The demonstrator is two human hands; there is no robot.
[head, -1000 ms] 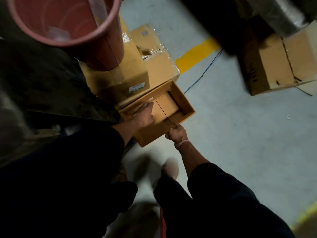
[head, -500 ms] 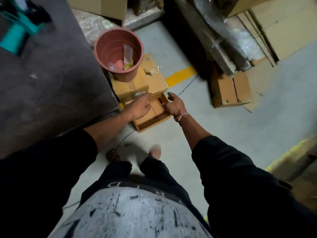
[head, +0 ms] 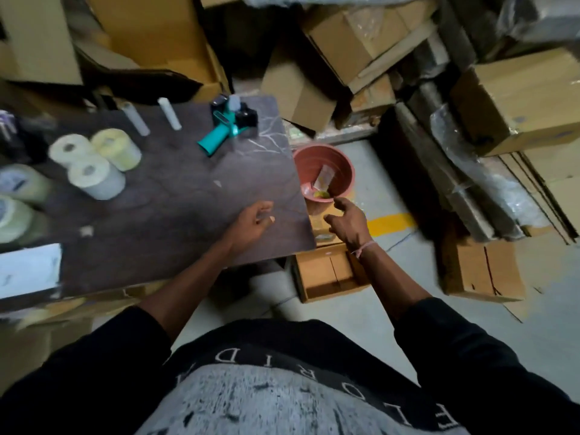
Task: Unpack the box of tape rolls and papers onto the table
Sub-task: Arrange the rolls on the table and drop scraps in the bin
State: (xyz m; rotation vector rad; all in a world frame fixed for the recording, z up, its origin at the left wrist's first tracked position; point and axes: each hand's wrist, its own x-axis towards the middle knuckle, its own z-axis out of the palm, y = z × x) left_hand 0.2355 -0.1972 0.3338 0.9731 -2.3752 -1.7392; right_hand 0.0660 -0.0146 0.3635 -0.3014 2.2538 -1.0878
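My left hand (head: pixel 251 222) is over the near right corner of the dark table (head: pixel 175 196), with the forearm stretched across the table edge. Its fingers are loosely bent and hold nothing; I cannot tell if the hand touches the surface. My right hand (head: pixel 346 222) is in the air past the table edge, above the floor, fingers spread and relaxed, also with nothing in it. A pale string is around this wrist.

Below my right forearm, on the floor just beside the table corner, the small open cardboard box (head: pixel 329 273) lies with its opening up. Inside I see only its brown bottom and a flap line; no rolls or papers show in it. The tape rolls (head: pixel 94 166) stand on the left part of the table, three pale ones close together, and more blurred ones at the left edge. A white paper (head: pixel 28 270) lies at the near left side. A teal tape dispenser (head: pixel 229 127) is at the far side of the table.

Beside the table's right edge stands a reddish bucket (head: pixel 324 174) with some scraps in its bottom
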